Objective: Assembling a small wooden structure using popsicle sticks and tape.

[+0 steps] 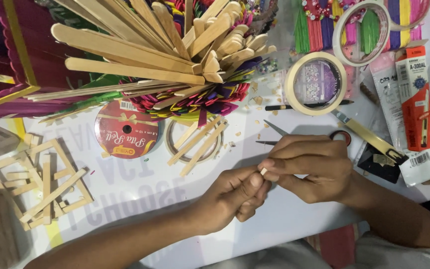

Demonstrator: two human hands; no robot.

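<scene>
We hold a small wooden piece (263, 171) pinched between the fingertips of both hands, above the near centre of the white tabletop (140, 189). Only its pale end shows between the fingers; the rest is hidden. The left hand (235, 194) is clenched around the piece from the near side, thumb and forefinger pressed to it. The right hand (309, 167) grasps it from the far right side, fingers curled, and touches the left hand at the fingertips.

Just beyond the right hand, the scissors (274, 135) lie with the blade tips pointing left, the handles partly hidden behind the hand. Farther right, a yellow utility knife (369, 137) lies diagonally, and a red-and-white packet (415, 99) rests near the right edge.

Far of the hands, a roll of masking tape (316, 83) lies flat, with a second tape roll (362, 32) beyond it. At far centre, a bundle of plain wooden craft sticks (175, 45) fans out over coloured sticks (200, 97). Below it, a red ribbon spool (125, 130) lies flat, next to a few sticks laid across a ring (197, 142).

At the near left, a square frame of glued sticks (43, 182) lies on the tabletop, well apart from the hands
</scene>
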